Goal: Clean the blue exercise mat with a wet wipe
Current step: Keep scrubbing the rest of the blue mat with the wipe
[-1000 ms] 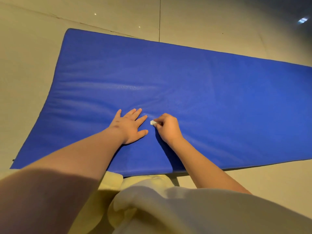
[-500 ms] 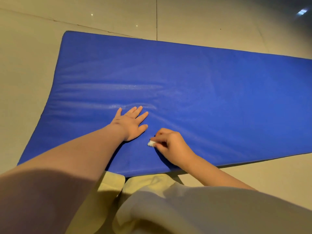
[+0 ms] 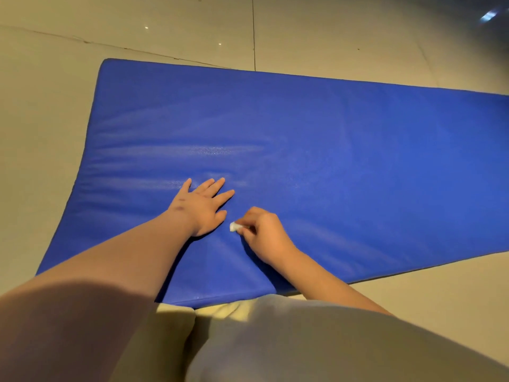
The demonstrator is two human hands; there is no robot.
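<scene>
Beige glossy tiled floor [image 3: 55,106] fills the frame edges, dark grout line running up at top centre; blue padded vinyl exercise mat [image 3: 344,161] lies flat on it, spanning from upper left to the right edge. Left hand [image 3: 202,206] at centre-left of frame lies flat on the mat, fingers spread straight, palm down, holding nothing. Right hand [image 3: 264,232] just right of it, fingers curled, pinching a small balled white wet wipe [image 3: 233,226] against the mat surface near the lower-centre edge. Pale cloth of the person's clothing [image 3: 303,340] covers the bottom of frame. Judgement: wiping underway, most of the mat likely untouched. Risks: the wad is tiny, so coverage could be patchy and fingers may drag instead; it could slip from the pinch; wipe may dry out
</scene>
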